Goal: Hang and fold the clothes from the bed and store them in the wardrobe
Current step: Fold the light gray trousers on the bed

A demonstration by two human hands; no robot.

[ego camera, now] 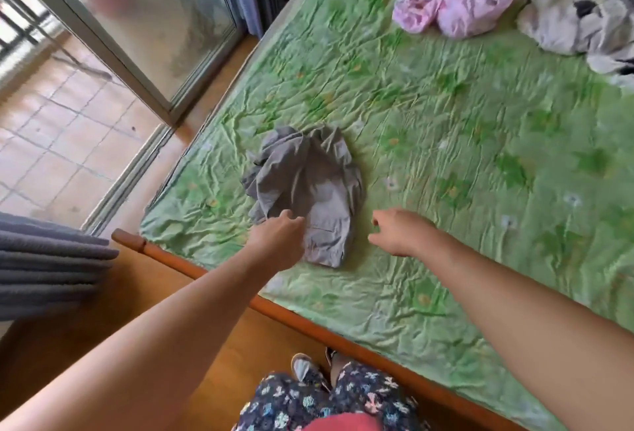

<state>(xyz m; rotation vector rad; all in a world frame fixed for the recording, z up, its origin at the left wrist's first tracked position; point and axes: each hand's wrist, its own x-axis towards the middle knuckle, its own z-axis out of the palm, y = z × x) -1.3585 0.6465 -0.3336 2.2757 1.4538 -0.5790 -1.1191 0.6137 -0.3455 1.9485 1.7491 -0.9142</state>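
Reaching across the wooden bed rail [212,274], the person's left hand [278,242] is right at the near corner of the crumpled grey garment [308,183], fingers curled down onto the cloth. Whether they have actually pinched it, the blur won't say. The right hand [399,233] hovers just past the rail as well, beside the garment's other side, fingers loosely curled and holding nothing.

The garment lies on the green floral sheet [446,122] just beyond the rail, toward the rail's window end. It looks like thin woven cloth: plain grey, heavily creased, bunched into a heap, with a flatter panel and a hemmed edge nearest the rail. Going by that, it should be light, limp and not slippery. It will likely sag from any single grip, so taking two corners of that near hem, one per hand, and shaking it out seems the sound hold.

Well beyond the rail lie a pink garment [459,5] and a black-and-white garment [576,8], both crumpled.
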